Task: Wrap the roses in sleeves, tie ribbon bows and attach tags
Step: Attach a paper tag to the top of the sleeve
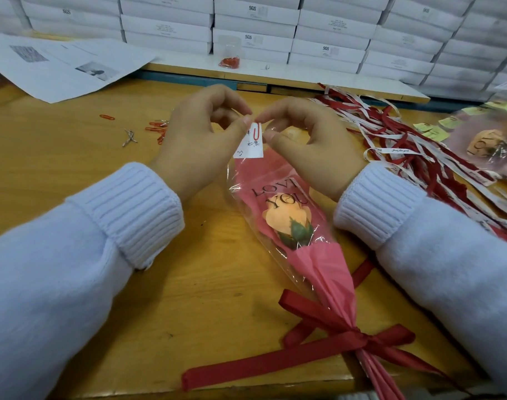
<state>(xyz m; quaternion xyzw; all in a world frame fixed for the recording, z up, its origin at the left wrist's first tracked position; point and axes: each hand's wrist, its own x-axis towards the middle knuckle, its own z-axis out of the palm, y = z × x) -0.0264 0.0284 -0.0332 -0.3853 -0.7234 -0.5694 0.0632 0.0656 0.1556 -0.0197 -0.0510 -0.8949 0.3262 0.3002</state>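
At the sleeve point(275, 174) mouth, left hand point(200, 137) and right hand point(307, 140) pinch the tag point(250, 147), ribbons point(405, 145) heaped close rightward.

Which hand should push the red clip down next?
Right, probably: the right hand has its index fingertip at the top of the paper clip, while the left hand pinches a corner of the tag, steadying it.

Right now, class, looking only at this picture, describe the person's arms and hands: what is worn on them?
Both arms wear a soft, fuzzy white knit jumper. The left sleeve and right sleeve each end in a thick ribbed cuff at the wrist. The left hand and right hand are bare: no gloves, rings or watch show.
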